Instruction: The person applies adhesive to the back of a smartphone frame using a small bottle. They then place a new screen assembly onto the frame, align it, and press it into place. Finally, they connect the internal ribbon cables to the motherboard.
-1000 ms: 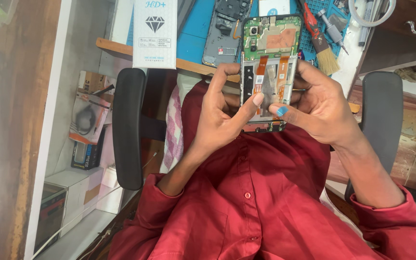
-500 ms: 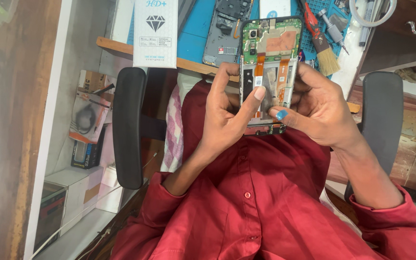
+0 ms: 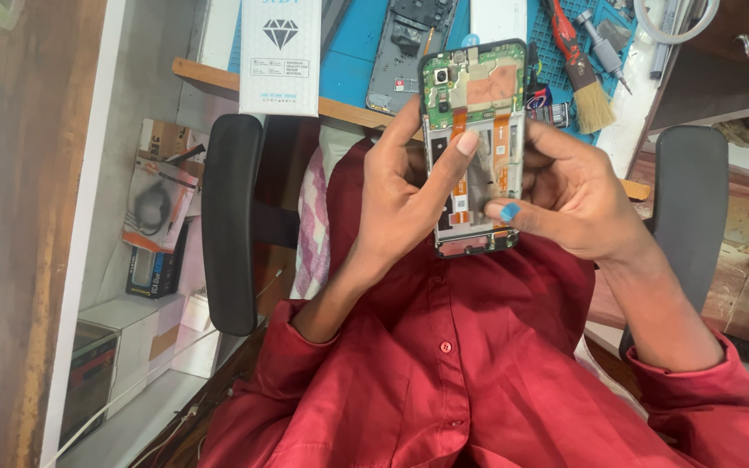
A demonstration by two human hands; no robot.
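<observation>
Both hands gripping the opened phone [image 3: 472, 147] – left hand [image 3: 400, 204] fingers and right hand [image 3: 578, 204] fingers clamp its edges. Imo keep thumbs light on the flex cables btw.

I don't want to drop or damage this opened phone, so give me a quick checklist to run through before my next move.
1. Both hands on the opened phone: ok, left hand and right hand grip it.
2. Phone over lap, not bench: not ok.
3. Orange ribbon cables undamaged: cannot tell.
4. Left thumb off the circuit board: ok.
5. Brush within reach: ok.
</observation>
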